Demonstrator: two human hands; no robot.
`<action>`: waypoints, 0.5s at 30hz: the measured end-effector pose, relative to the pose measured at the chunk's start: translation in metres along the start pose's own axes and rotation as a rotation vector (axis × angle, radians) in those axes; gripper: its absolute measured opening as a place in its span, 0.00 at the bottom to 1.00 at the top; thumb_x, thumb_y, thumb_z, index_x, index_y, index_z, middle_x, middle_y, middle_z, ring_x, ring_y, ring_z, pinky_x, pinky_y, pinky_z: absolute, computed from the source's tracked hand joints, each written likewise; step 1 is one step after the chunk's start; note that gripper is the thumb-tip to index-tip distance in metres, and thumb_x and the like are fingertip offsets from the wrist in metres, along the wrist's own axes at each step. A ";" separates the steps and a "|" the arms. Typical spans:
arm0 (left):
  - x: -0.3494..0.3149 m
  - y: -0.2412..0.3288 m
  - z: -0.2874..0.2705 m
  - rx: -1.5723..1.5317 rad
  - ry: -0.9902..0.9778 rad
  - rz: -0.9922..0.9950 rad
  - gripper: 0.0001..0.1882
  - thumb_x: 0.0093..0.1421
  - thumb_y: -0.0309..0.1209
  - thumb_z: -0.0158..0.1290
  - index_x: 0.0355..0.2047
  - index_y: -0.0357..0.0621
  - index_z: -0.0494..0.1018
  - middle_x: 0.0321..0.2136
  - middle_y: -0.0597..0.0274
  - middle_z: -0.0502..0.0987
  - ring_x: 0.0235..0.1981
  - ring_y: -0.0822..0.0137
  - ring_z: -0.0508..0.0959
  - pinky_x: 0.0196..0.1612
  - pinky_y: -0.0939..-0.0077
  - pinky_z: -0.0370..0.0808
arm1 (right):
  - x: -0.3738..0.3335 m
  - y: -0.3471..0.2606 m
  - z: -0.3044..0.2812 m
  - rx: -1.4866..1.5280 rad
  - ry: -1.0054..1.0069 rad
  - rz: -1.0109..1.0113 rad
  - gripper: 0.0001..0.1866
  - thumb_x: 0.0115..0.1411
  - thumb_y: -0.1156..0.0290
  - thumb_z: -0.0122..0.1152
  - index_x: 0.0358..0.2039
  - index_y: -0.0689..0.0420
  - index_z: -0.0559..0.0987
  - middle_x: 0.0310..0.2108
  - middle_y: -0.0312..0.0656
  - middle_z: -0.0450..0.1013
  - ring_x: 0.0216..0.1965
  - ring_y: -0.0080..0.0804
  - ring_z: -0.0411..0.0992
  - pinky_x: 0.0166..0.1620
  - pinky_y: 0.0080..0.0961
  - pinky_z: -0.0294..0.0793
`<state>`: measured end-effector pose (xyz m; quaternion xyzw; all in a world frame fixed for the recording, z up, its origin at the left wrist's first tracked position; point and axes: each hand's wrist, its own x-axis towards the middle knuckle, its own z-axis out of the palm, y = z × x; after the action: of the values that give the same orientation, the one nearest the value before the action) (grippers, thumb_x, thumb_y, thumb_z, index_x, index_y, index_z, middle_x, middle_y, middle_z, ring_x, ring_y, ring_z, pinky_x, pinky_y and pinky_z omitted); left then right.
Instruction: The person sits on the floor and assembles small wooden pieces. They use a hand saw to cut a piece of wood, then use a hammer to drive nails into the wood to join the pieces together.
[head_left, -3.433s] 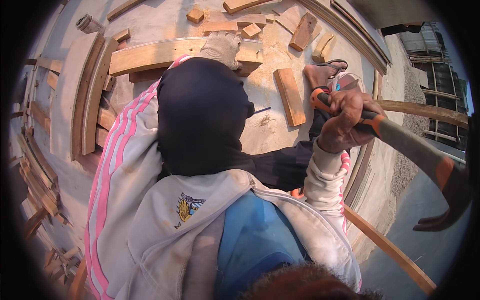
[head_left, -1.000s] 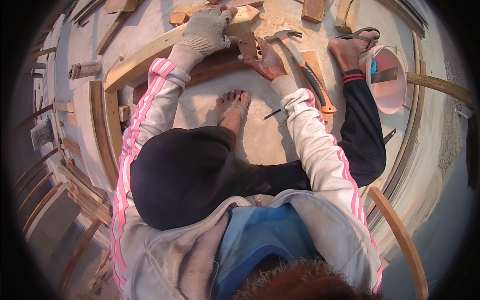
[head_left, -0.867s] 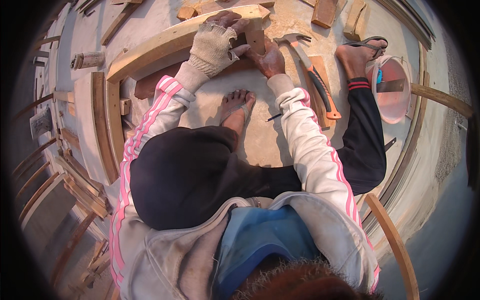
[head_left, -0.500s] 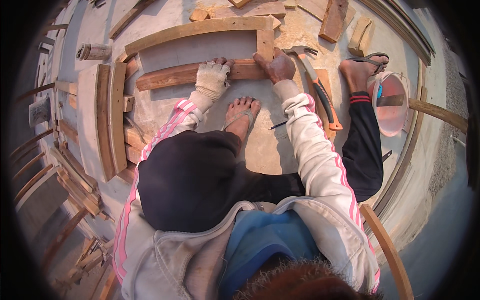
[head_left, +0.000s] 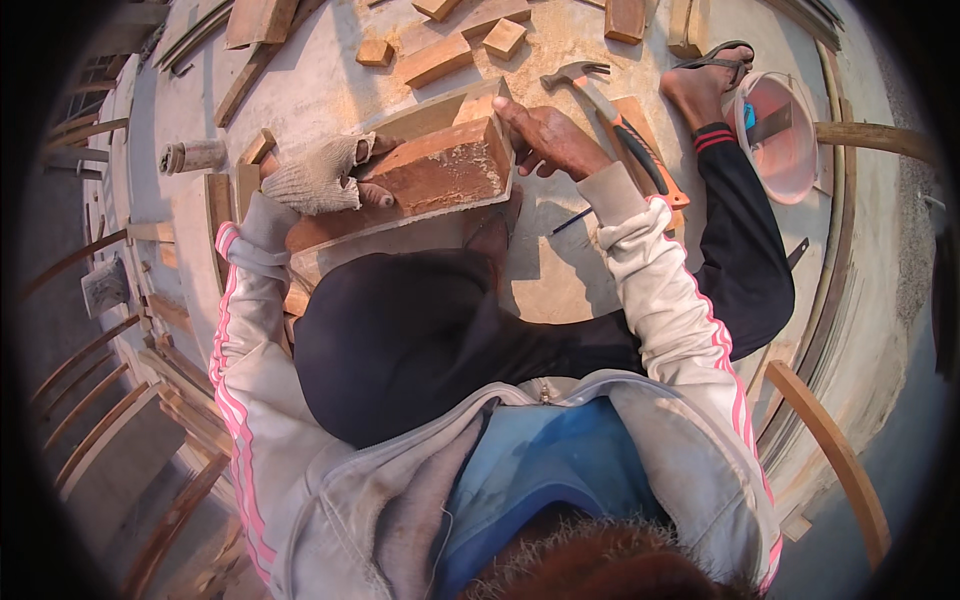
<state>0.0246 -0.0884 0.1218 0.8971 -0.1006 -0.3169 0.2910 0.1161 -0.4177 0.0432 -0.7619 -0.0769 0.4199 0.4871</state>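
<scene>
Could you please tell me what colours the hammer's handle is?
Black and orange: the hammer's handle shows best in the head view.

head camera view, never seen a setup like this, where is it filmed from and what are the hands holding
There is no machine here: a person works by hand, filmed by a camera on their head looking down. Its fisheye lens makes straight edges bend toward the rim. The left hand, in a knitted fingerless glove, grips a wooden frame. The bare right hand has its thumb at the frame's right end, its other fingers loosely open. Around them on the grey floor are a claw hammer, wood offcuts and a pink bucket.
</scene>
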 end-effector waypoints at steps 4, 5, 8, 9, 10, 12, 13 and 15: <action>0.027 -0.017 -0.002 -0.301 -0.071 -0.180 0.45 0.59 0.54 0.71 0.67 0.38 0.72 0.55 0.54 0.82 0.58 0.61 0.79 0.63 0.64 0.73 | 0.036 0.025 -0.001 0.042 -0.136 0.103 0.41 0.68 0.24 0.43 0.32 0.55 0.76 0.26 0.38 0.78 0.23 0.27 0.80 0.24 0.24 0.79; 0.038 -0.012 0.001 -0.365 -0.071 -0.232 0.45 0.58 0.51 0.73 0.68 0.36 0.70 0.53 0.56 0.83 0.57 0.63 0.79 0.64 0.65 0.73 | 0.050 0.035 0.000 0.052 -0.172 0.124 0.41 0.68 0.24 0.42 0.32 0.55 0.76 0.26 0.39 0.78 0.23 0.28 0.80 0.24 0.24 0.79; 0.057 0.031 -0.003 -0.546 0.005 -0.429 0.39 0.63 0.48 0.70 0.66 0.36 0.72 0.53 0.57 0.82 0.56 0.66 0.79 0.62 0.70 0.73 | 0.064 0.052 -0.003 0.115 -0.174 0.195 0.40 0.69 0.28 0.44 0.40 0.60 0.78 0.28 0.44 0.79 0.27 0.34 0.82 0.27 0.29 0.80; 0.062 0.027 -0.002 -0.568 0.023 -0.434 0.39 0.63 0.48 0.70 0.66 0.36 0.72 0.53 0.57 0.82 0.56 0.66 0.79 0.62 0.70 0.73 | 0.068 0.054 -0.002 0.133 -0.171 0.221 0.41 0.69 0.29 0.45 0.43 0.63 0.79 0.28 0.46 0.79 0.28 0.37 0.83 0.28 0.32 0.81; 0.069 0.027 -0.001 -0.588 0.027 -0.433 0.39 0.63 0.48 0.70 0.66 0.36 0.72 0.52 0.57 0.82 0.56 0.66 0.79 0.61 0.70 0.73 | 0.073 0.063 -0.001 0.151 -0.145 0.237 0.41 0.69 0.30 0.46 0.44 0.63 0.79 0.28 0.47 0.79 0.29 0.37 0.83 0.29 0.33 0.81; 0.076 0.025 -0.001 -0.609 0.023 -0.418 0.39 0.63 0.49 0.69 0.66 0.36 0.73 0.52 0.57 0.82 0.55 0.67 0.78 0.61 0.70 0.73 | 0.079 0.082 -0.003 0.186 -0.108 0.267 0.42 0.68 0.30 0.49 0.48 0.63 0.79 0.29 0.48 0.80 0.30 0.39 0.83 0.32 0.34 0.82; 0.077 0.024 -0.003 -0.616 0.019 -0.415 0.39 0.63 0.49 0.69 0.66 0.36 0.73 0.52 0.57 0.82 0.55 0.67 0.78 0.60 0.70 0.73 | 0.078 0.082 -0.005 0.143 -0.031 0.202 0.42 0.68 0.29 0.50 0.49 0.64 0.79 0.31 0.50 0.80 0.34 0.42 0.83 0.36 0.37 0.82; 0.077 0.023 0.000 -0.637 0.026 -0.407 0.39 0.63 0.50 0.69 0.65 0.35 0.73 0.51 0.57 0.82 0.54 0.67 0.78 0.59 0.70 0.73 | 0.073 0.084 -0.006 0.058 0.122 0.069 0.44 0.67 0.29 0.53 0.52 0.65 0.78 0.35 0.53 0.81 0.41 0.46 0.83 0.43 0.42 0.83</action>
<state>0.0844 -0.1355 0.0964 0.7672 0.1870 -0.3724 0.4875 0.1427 -0.4266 -0.0649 -0.7740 -0.0085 0.3913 0.4978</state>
